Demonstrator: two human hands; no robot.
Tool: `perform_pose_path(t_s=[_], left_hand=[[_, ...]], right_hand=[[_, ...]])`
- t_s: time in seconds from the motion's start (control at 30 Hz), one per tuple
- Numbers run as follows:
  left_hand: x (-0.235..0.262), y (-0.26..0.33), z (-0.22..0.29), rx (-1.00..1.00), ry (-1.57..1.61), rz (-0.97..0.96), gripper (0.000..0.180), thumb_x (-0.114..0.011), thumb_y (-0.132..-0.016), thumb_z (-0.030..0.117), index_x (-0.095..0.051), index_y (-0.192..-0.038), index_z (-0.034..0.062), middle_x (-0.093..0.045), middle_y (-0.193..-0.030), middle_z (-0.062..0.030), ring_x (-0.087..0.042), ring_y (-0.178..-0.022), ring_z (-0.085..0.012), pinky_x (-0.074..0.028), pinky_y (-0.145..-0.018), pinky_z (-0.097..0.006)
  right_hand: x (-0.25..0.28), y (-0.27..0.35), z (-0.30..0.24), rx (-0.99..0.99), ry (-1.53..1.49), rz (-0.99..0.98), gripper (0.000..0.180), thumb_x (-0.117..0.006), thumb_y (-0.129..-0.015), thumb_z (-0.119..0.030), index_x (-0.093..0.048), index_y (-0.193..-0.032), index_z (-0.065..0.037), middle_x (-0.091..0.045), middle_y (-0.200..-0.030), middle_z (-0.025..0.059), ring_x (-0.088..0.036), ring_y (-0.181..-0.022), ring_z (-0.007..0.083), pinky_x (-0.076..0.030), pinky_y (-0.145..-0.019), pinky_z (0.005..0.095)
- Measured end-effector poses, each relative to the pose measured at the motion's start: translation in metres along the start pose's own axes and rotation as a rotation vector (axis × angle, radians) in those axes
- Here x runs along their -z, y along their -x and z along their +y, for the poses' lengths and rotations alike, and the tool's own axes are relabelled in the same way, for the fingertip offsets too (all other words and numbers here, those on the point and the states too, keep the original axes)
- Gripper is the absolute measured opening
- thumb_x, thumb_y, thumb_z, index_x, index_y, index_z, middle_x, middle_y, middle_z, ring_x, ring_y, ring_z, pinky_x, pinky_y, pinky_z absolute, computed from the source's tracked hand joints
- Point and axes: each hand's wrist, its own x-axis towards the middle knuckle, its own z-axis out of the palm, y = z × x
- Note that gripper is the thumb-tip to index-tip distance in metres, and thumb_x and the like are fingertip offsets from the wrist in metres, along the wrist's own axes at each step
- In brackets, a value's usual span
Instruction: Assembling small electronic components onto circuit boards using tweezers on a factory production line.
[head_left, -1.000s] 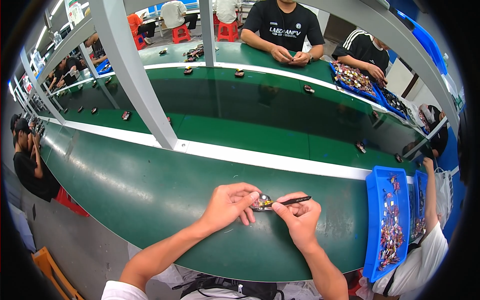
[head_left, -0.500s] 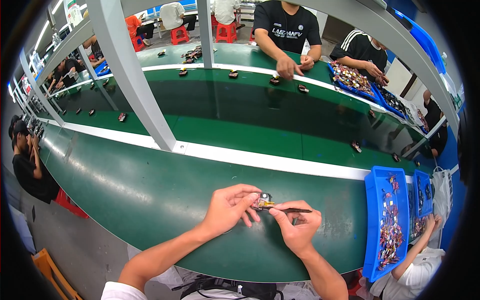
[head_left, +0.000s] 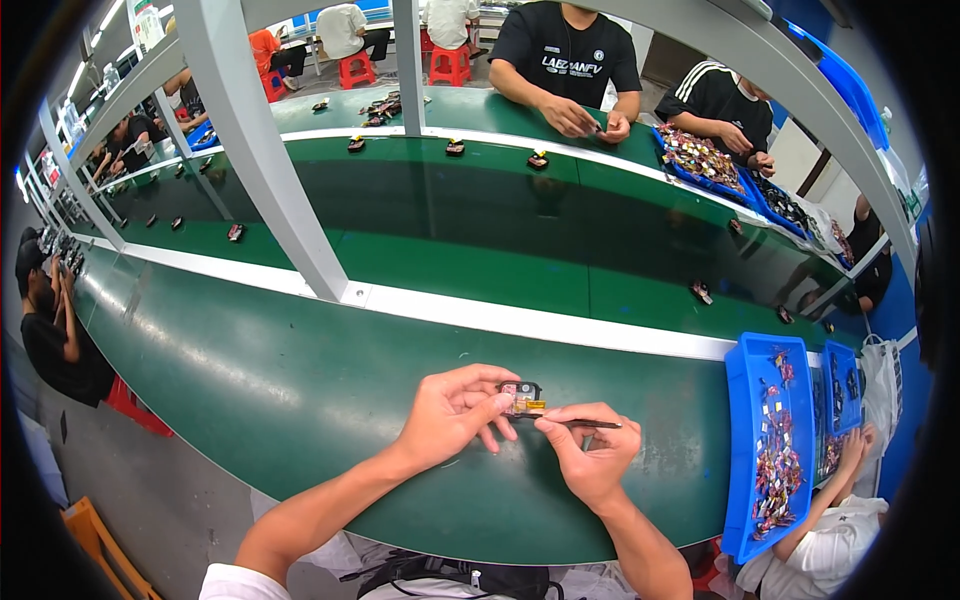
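Observation:
Above the green worktop (head_left: 300, 380), my left hand (head_left: 450, 415) grips a small black-framed electronic module (head_left: 522, 392) between thumb and fingers. Its inside shows pinkish and clear parts and a yellow strip along the near right side. My right hand (head_left: 592, 450) is closed on dark tweezers (head_left: 590, 424), held almost level. Their tip reaches the module's near right edge, by the yellow strip; whether it pinches anything is too small to tell.
A blue tray (head_left: 738, 440) of small wired parts stands on the right, with a smaller blue tray (head_left: 847, 390) beyond it. A conveyor belt (head_left: 450, 230) carries several modules past a grey post (head_left: 262, 150). Co-workers sit opposite; another person's arm (head_left: 838, 480) reaches in at right.
On the belt, the modules have shifted slightly left. The co-worker opposite has lifted a module off the belt and now holds it in both hands. My hands have barely moved.

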Motion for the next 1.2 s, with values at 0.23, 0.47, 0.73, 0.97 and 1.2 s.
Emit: perform_pose_path(t_s=[0.23,0.47,0.73,0.97,1.2], left_hand=[[-0.0003,0.0005,0.003,-0.015,-0.013,0.003,0.027,-0.06,-0.098,-0.001,-0.058,-0.123,-0.0108,-0.069,-0.103,-0.0216,-0.074,-0.076,-0.0256,-0.062,-0.054,-0.03],[0.0054,-0.0005,0.005,-0.005,-0.013,0.01,0.027,-0.061,-0.099,0.002,-0.059,-0.124,-0.0083,-0.069,-0.104,-0.0174,-0.074,-0.077,-0.0224,-0.061,-0.056,-0.028],[0.0027,-0.0008,0.0025,0.006,-0.037,0.004,0.028,-0.06,-0.098,-0.001,-0.058,-0.124,-0.0111,-0.07,-0.102,-0.0202,-0.074,-0.076,-0.0247,-0.062,-0.055,-0.03],[0.0018,0.0004,0.0019,0.008,-0.094,0.007,0.025,-0.06,-0.098,-0.001,-0.061,-0.121,-0.0104,-0.071,-0.096,-0.0173,-0.072,-0.069,-0.0184,-0.057,-0.051,-0.026],[-0.0015,-0.0002,-0.0021,0.031,-0.084,0.054,0.024,-0.061,-0.098,0.0,-0.061,-0.12,-0.0096,-0.071,-0.092,-0.0162,-0.07,-0.066,-0.016,-0.056,-0.051,-0.025]], right_hand=[[0.0014,-0.003,0.0008,-0.017,-0.01,-0.024,0.011,-0.082,-0.079,0.001,-0.074,-0.086,-0.003,-0.077,-0.081,0.0055,-0.044,-0.043,0.0008,-0.031,-0.043,0.0187],[0.0001,-0.0035,0.0006,-0.032,-0.054,-0.02,0.012,-0.082,-0.079,0.002,-0.074,-0.087,-0.002,-0.078,-0.088,0.0078,-0.045,-0.043,0.0016,-0.032,-0.043,0.019],[0.0002,-0.0048,-0.0014,0.121,0.053,-0.084,0.015,-0.082,-0.076,0.003,-0.073,-0.086,-0.005,-0.078,-0.086,0.0086,-0.044,-0.04,0.0043,-0.035,-0.042,0.0207],[-0.0001,-0.0058,-0.0033,0.127,0.074,-0.098,0.013,-0.082,-0.076,0.002,-0.074,-0.083,-0.006,-0.078,-0.084,0.0083,-0.046,-0.04,0.006,-0.036,-0.042,0.0218],[-0.0022,-0.0039,-0.0016,0.259,0.173,-0.112,0.014,-0.081,-0.077,0.001,-0.075,-0.082,-0.01,-0.077,-0.081,0.0037,-0.057,-0.047,0.0091,-0.036,-0.045,0.0227]])
